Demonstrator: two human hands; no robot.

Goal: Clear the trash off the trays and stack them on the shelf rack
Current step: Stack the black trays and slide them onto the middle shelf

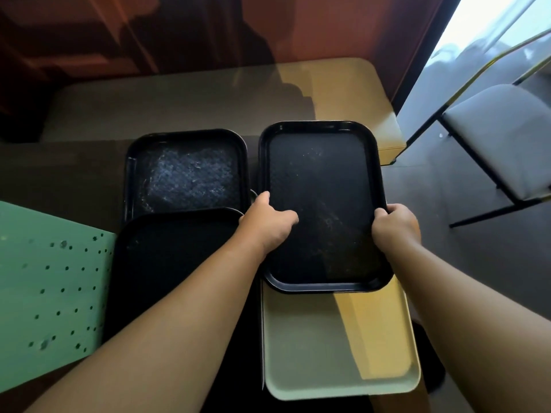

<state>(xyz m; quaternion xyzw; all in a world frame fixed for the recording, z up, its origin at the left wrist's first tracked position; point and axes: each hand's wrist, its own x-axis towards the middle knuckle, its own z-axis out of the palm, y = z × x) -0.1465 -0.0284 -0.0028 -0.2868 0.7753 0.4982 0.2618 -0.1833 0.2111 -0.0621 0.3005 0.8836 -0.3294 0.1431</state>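
one black tray (322,180), scuffed, rounded corners

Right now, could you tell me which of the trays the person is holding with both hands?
The black tray at the right, its near end overlapping the cream tray. The left hand and right hand grip its side rims; the two other black trays go untouched.

a dark, smooth tabletop (74,174) carries two black rectangular plastic trays (185,171) (167,263) at left, the nearer overlapping the farther, and a cream rectangular plastic tray (337,353) at right. a beige rounded table (208,93) adjoins behind.
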